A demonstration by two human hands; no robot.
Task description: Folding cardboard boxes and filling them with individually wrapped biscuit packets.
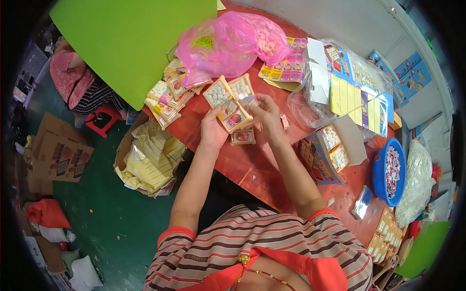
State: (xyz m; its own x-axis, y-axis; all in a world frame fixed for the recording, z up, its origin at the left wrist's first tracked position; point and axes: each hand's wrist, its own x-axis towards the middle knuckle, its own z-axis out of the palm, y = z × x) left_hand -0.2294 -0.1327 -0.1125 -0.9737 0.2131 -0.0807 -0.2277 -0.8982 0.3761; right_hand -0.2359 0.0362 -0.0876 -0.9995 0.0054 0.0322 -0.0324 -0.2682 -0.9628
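Note:
In my left hand (212, 130) is a tan-framed pack (217, 93) with white pieces at one end and a coloured picture at the other. My right hand (267, 117) has its fingers closed at the edge of a similar pack (240, 86), partly hidden behind the first. The two packs overlap above the red table (242, 169). Just below them lies another small pack (242, 137) with a picture on it. A loose pile of such packs (167, 99) sits left of my hands.
Beyond my hands lies a pink plastic bag (218, 41). An open carton (314, 164) on the right holds similar packs. Further right are a blue basin (382, 172) of small sachets and a clear bag (415, 177). A carton of yellow paper (150, 150) stands left of the table.

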